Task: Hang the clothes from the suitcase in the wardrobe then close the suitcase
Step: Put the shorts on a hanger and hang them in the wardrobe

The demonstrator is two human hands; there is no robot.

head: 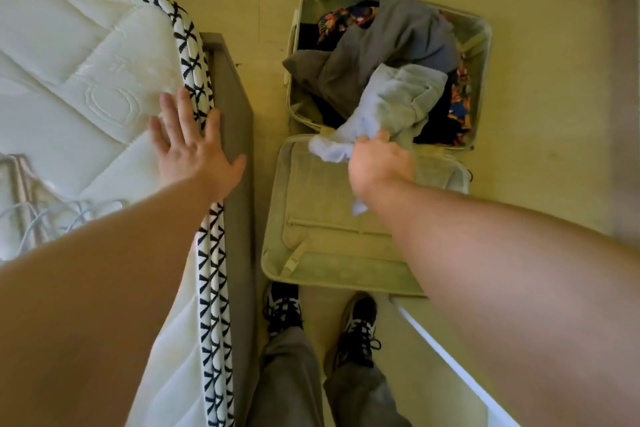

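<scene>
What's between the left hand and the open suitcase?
Head view: grey bed frame rail and a strip of bare floor separate left hand from suitcase.

This is a bedroom in a home: a bare quilted mattress [86, 80] sits on a grey bed frame [237, 107], hangers [24, 184] lie on it, and an open suitcase [482, 45] of crumpled clothes [398, 42] lies on the pale floor [554, 114] just beside.
</scene>
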